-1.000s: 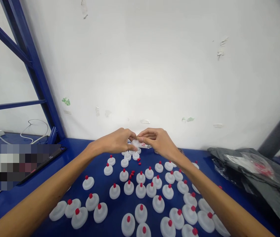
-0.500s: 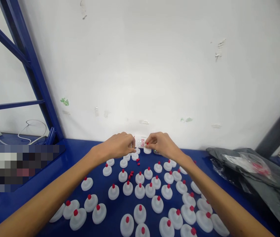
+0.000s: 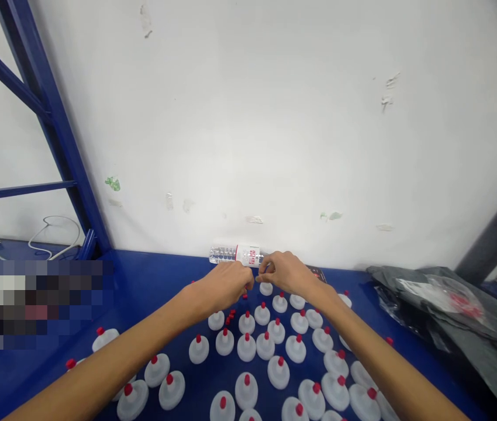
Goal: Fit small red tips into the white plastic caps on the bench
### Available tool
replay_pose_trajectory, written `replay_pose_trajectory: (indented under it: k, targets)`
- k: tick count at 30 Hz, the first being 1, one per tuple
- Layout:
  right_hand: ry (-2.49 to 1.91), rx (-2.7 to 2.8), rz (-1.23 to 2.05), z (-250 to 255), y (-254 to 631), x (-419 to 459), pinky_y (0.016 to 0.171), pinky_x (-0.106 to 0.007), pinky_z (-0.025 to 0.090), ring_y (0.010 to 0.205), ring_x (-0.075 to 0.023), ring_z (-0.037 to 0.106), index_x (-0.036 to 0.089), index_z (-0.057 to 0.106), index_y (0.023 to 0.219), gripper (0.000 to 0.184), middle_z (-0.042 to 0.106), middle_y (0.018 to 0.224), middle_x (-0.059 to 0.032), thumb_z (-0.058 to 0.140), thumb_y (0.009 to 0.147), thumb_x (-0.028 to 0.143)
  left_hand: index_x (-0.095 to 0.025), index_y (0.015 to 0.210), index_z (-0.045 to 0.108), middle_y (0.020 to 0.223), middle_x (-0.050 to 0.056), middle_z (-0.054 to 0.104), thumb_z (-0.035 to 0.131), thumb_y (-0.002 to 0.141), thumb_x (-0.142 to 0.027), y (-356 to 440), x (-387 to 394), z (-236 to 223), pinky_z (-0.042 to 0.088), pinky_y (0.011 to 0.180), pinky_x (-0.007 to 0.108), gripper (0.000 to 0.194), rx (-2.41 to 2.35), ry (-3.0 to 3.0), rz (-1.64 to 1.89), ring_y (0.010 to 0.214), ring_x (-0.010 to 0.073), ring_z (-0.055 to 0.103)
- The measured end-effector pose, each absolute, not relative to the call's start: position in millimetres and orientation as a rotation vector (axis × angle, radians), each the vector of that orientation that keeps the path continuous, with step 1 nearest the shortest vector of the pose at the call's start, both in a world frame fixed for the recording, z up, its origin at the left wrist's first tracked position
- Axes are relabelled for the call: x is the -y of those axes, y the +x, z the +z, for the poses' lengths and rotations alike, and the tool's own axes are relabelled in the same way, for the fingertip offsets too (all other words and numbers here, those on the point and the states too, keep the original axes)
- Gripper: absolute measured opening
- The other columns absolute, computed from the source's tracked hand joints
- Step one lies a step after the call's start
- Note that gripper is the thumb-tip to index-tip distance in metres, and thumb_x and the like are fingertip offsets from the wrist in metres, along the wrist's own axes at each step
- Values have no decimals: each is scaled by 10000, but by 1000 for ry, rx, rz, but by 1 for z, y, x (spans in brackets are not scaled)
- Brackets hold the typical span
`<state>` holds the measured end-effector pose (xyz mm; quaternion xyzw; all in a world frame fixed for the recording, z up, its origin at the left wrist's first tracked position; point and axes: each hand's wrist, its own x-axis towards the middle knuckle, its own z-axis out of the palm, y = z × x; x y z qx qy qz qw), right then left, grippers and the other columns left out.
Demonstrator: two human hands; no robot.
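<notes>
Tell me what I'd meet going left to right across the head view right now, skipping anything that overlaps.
Blue metal frame, left hand, right hand, dark grey plastic bag.

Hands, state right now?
Left hand: fingers curled by a small red cap; can't tell if holding anything.
Right hand: loosely open near a white lid, nothing visibly held.

left hand [image 3: 226, 285]: bare | right hand [image 3: 290, 272]: bare | forearms [image 3: 137, 348]: uncovered, slim, tapering
</notes>
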<state>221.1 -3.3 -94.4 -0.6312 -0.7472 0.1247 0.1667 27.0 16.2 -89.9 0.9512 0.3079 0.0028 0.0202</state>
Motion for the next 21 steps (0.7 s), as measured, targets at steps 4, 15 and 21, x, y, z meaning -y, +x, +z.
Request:
replay_pose_trajectory:
  k: [4,15,21]
  targets:
    - [-1803,2083,226,-89,218,5,652,-269,449,780,-199,718,215,769,882,156,796,860,-63,641,922,296,-189,895,776,837,106,759,597,827,-60,29,-18,-97,476,654,319,230,-995,2975,-50,797,255,710]
    - [-1765,2018,124,-79,217,8,632,-276,421,734,-189,691,214,765,890,203,788,825,-54,572,932,259,-183,746,701,784,58,719,599,780,-48,33,-12,-98,435,596,307,173,-986,2974,-125,694,204,651]
    - [-1700,2034,152,-76,213,11,615,-270,414,688,-173,681,219,759,854,193,780,768,-29,579,916,248,-205,801,700,815,70,734,608,734,-173,14,-13,-60,400,599,320,118,-1097,2947,20,701,222,641]
